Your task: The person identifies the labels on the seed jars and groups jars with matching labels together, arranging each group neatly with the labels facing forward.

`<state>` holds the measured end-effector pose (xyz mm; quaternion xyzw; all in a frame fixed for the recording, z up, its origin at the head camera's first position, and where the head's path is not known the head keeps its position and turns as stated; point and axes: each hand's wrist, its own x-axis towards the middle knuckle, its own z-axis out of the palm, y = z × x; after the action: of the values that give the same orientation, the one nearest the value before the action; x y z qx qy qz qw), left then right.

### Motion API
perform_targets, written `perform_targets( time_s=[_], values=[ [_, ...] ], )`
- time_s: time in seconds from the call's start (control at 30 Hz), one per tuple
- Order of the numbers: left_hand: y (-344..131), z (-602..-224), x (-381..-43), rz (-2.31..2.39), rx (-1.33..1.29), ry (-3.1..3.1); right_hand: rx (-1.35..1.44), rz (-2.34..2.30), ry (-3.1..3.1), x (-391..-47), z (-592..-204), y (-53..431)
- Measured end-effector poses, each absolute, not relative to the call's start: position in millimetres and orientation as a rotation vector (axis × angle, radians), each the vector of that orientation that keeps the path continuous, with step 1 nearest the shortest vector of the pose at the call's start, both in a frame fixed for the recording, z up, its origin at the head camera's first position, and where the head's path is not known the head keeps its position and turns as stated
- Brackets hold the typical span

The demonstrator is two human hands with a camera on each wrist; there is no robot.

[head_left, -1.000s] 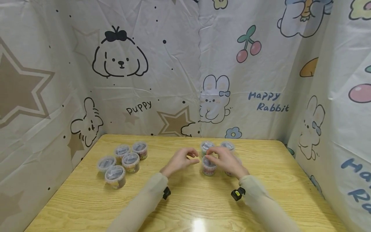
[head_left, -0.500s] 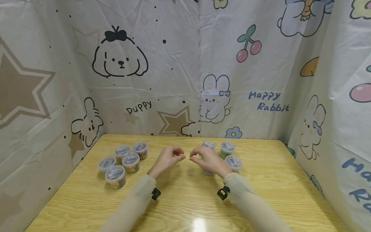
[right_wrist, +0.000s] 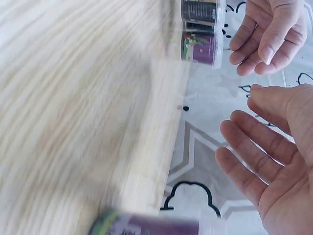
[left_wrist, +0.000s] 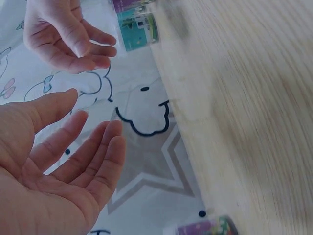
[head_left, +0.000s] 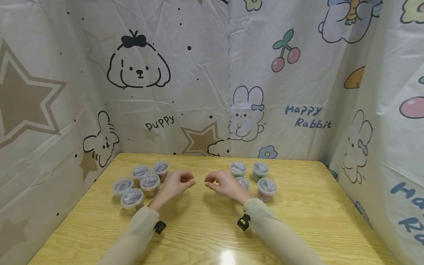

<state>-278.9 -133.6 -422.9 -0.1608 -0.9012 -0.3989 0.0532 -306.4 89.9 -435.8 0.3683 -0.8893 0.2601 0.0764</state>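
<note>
My left hand (head_left: 173,186) hovers above the table just right of a cluster of small clear tubs with pale lids, close to one tub (head_left: 150,184) at that cluster's right side. Nothing is in its loosely bent fingers (left_wrist: 100,166). Facing it across a gap, my right hand (head_left: 228,185) is also unladen, its fingers (right_wrist: 249,147) apart and relaxed. The right hand and wrist partly cover a tub (head_left: 243,181) of a second cluster. That cluster's front-right tub (head_left: 266,189) stands upright. In the right wrist view a purple-labelled tub (right_wrist: 166,226) shows at the lower edge.
The left cluster also includes a front tub (head_left: 132,200), a leftmost tub (head_left: 122,187) and two at the back. Behind my right hand stand two more tubs, one with green contents (head_left: 260,171). A printed cloth (head_left: 198,92) encloses the wooden table (head_left: 205,235) at the back and sides.
Both hands have moved left together, from beside and over the right cluster toward the left one, uncovering some right-hand tubs. The tubs stay where they were.
</note>
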Motion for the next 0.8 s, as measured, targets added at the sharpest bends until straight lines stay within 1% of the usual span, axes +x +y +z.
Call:
perform_targets(
  time_s=[0.57, 0.8],
  values=[
    [-204.9, -409.5, -263.9, -1.162, -0.249, -2.744, 1.188, 0.788, -2.693, -307.8, -445.5, 35.2],
    [-230.9, -409.8, -257.9, -1.165, -0.229, -2.760, 1.227, 0.782, -2.701, -308.8, -448.5, 12.1]
  ],
)
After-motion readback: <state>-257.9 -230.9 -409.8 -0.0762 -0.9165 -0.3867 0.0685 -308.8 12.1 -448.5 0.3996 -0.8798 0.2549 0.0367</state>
